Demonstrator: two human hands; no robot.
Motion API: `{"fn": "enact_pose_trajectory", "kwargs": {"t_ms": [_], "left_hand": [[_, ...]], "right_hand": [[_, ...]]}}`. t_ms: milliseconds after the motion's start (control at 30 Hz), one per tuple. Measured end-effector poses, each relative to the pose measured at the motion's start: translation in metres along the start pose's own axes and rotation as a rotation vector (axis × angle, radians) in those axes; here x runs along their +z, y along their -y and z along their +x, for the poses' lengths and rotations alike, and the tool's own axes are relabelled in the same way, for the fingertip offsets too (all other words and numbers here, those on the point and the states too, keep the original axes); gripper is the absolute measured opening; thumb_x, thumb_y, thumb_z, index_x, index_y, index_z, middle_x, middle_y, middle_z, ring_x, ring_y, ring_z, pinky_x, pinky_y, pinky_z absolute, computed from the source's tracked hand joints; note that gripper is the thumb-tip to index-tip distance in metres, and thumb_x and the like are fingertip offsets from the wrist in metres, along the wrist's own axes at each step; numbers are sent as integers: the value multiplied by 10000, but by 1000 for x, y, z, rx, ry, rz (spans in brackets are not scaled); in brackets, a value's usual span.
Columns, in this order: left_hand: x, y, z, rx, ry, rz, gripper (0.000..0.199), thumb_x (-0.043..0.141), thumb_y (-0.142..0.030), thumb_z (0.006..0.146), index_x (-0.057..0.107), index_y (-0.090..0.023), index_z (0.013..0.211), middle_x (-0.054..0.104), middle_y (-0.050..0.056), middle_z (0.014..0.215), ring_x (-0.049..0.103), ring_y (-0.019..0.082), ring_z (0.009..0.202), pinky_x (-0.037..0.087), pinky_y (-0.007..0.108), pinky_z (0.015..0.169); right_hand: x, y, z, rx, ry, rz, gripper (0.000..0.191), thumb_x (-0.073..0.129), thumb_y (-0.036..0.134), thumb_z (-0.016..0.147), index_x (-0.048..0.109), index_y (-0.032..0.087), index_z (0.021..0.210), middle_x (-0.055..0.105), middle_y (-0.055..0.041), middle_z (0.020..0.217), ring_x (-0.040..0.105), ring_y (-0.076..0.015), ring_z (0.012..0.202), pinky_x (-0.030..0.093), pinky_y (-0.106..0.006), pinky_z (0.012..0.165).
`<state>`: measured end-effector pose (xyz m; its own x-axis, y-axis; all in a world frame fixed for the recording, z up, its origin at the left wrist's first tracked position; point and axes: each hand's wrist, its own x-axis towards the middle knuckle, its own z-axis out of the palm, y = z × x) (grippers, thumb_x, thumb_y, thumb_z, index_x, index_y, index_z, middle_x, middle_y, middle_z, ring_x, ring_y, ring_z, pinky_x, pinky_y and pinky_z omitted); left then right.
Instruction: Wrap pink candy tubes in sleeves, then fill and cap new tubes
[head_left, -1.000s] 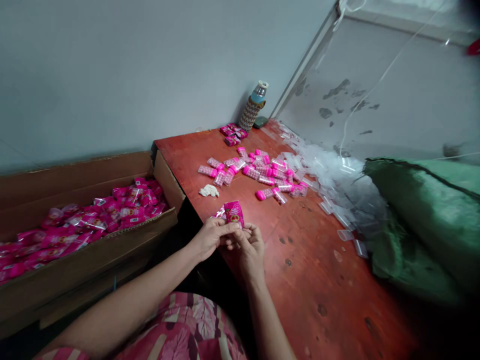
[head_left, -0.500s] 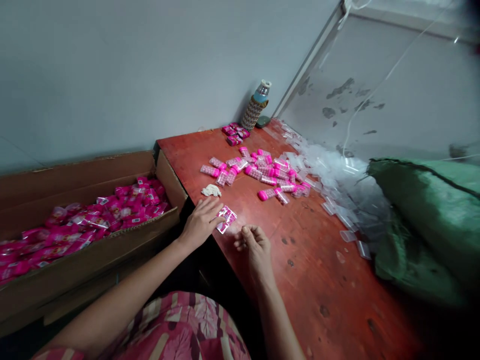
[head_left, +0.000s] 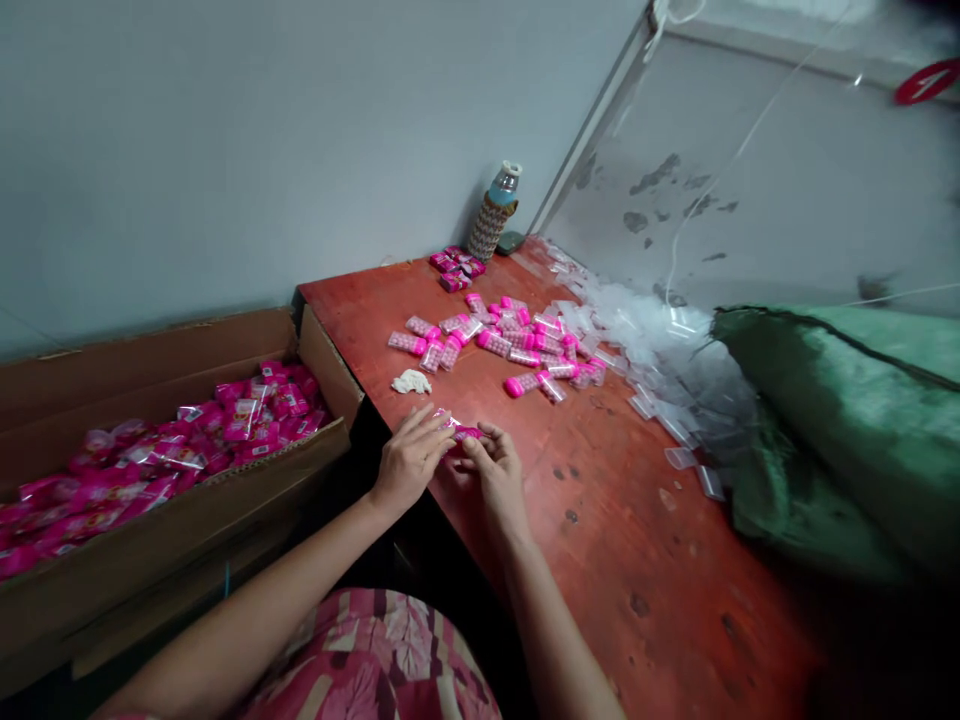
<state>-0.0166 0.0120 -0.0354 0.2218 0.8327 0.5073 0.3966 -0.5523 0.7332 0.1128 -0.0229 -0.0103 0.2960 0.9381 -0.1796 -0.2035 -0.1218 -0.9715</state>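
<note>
Beside a box (head_left: 187,510) of pink packets (head_left: 244,418), right fingers (head_left: 480,456) grip a sachet (head_left: 466,433), left fingers (head_left: 421,432) outstretched.

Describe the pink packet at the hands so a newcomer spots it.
Find the red table, then the left hand and right hand close together at its near left edge. The pink packet is between them, nearer the wearer than the crumpled white scrap. Other pink packets lie in the cardboard box or at the table's back; only this one is at the hands.
</note>
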Motion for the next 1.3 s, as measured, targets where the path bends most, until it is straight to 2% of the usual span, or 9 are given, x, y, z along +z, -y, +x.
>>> {"fn": "enact_pose_trajectory", "kwargs": {"t_ms": [167, 333, 400, 567, 767, 933, 1000, 1133, 1300], "left_hand": [[-8, -16, 5, -449, 129, -442, 399, 583, -351, 760, 598, -176, 1118, 662, 86, 1038, 614, 240, 948, 483, 371, 839], [-10, -15, 11, -849, 350, -882, 277, 658, -381, 680, 684, -106, 699, 670, 57, 648, 643, 181, 643, 530, 313, 649], [-9, -16, 12, -924, 298, -904, 251, 708, -344, 629, 670, -96, 617, 654, 63, 593, 630, 160, 586, 525, 277, 600], [-9, -20, 12, -1058, 107, -965, 222, 766, -273, 555, 667, -75, 576, 630, 63, 527, 587, 121, 477, 493, 216, 487], [-15, -22, 18, -1222, -115, -1190, 164, 753, -197, 592, 648, -78, 636, 650, 54, 596, 593, 108, 497, 505, 203, 466], [-13, -18, 27, -1283, -355, -1384, 88, 688, -157, 682, 622, -110, 717, 660, 38, 652, 623, 122, 565, 542, 240, 540], [-9, -17, 28, -1286, -403, -1424, 85, 675, -155, 699, 614, -119, 745, 662, 36, 671, 637, 135, 601, 552, 265, 585], [-3, -18, 29, -1277, -408, -1473, 87, 665, -158, 710, 599, -124, 754, 656, 36, 661, 648, 158, 622, 551, 280, 601], [2, -29, 29, -1241, -391, -1479, 84, 667, -145, 706, 593, -111, 725, 634, 28, 626, 609, 115, 549, 520, 221, 537]], "right_hand": [[-5, 12, 8, 1, 86, 49, 285, 655, 269, 711, 501, 213, 943, 585, 40, 692, 540, -88, 569, 439, -207, 544], [-19, 26, 21, 50, 375, -194, 294, 653, 306, 700, 521, 198, 940, 600, 25, 679, 558, -121, 597, 433, -231, 565], [-28, 31, 34, -18, 385, -444, 230, 588, 343, 747, 548, 188, 913, 614, 5, 691, 568, -141, 616, 437, -252, 581], [-55, 47, 91, -374, 38, -1146, 251, 410, 197, 833, 567, 164, 1026, 597, -125, 1061, 526, -250, 980, 388, -375, 799], [-76, 59, 133, -456, 179, -1636, 277, 381, 84, 824, 575, 176, 999, 569, -133, 1149, 368, -272, 1184, 287, -409, 897], [-63, 46, 92, -385, 132, -1521, 200, 388, 284, 873, 544, 160, 894, 639, -112, 845, 573, -245, 831, 401, -345, 708], [-48, 37, 57, -224, 128, -1140, 240, 388, 379, 871, 525, 186, 832, 620, -46, 686, 583, -201, 638, 423, -295, 577], [-16, 18, -10, 24, 250, -423, 269, 446, 459, 835, 515, 199, 832, 599, 1, 640, 560, -144, 485, 430, -240, 428], [4, 5, -36, 4, 164, -310, 249, 476, 436, 830, 526, 192, 830, 573, 20, 616, 529, -105, 437, 424, -207, 392]]}}
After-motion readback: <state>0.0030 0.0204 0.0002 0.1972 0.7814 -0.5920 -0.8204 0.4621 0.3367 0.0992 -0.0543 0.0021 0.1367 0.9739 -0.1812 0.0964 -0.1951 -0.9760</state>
